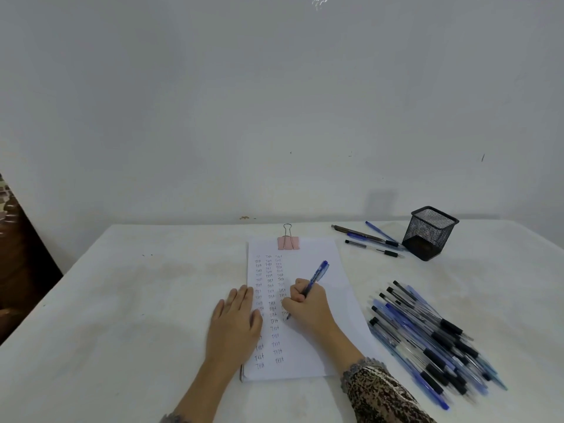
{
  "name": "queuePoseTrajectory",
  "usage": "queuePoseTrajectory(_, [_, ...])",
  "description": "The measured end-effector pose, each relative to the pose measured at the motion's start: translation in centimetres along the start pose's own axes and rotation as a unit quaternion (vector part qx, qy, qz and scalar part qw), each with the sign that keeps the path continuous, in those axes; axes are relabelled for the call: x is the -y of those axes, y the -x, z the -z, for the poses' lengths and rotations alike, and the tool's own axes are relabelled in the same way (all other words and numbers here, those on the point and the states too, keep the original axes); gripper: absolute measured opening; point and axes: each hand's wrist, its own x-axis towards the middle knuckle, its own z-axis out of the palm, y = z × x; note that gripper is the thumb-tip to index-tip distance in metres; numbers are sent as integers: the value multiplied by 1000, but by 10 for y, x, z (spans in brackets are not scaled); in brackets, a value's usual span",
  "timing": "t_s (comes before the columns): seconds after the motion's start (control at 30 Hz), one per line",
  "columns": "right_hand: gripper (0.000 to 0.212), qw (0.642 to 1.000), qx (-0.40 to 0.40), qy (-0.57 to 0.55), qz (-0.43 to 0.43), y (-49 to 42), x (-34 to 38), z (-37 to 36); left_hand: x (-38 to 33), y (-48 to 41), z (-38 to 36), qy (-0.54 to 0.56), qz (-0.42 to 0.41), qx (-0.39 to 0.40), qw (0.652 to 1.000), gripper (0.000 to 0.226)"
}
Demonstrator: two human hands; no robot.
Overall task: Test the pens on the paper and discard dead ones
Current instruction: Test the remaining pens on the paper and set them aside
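A white paper pad lies in the middle of the table, held at its top by a pink binder clip. Columns of the handwritten word "Test" fill its left part. My right hand grips a blue pen with its tip on the paper at the third column. My left hand rests flat, fingers straight, across the pad's left edge. A large pile of blue and black pens lies to the right of the pad.
A black mesh pen holder stands at the back right, tilted. Three pens lie just left of it. The table has a white cloth and meets a white wall at the back. A dark object stands at the far left.
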Motion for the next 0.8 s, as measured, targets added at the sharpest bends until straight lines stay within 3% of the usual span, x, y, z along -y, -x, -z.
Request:
queuePoseTrajectory(0.5, [53, 1000, -17, -1, 13, 2, 0, 1, 3, -2, -3, -2, -7, -2, 1000, 58])
queuePoseTrajectory(0.6, [50, 991, -13, -132, -36, 3, 4, 7, 3, 0, -3, -1, -11, -9, 1000, 80])
queuePoseTrajectory(0.7, [48, 927, -21, -357, -112, -2, 9, 19, 4, -1, -6, -7, -11, -16, 1000, 100])
queuePoseTrajectory(0.8, [52, 893, -33, -421, -152, -6, 9, 24, 4, -2, -6, -4, -10, -19, 1000, 101])
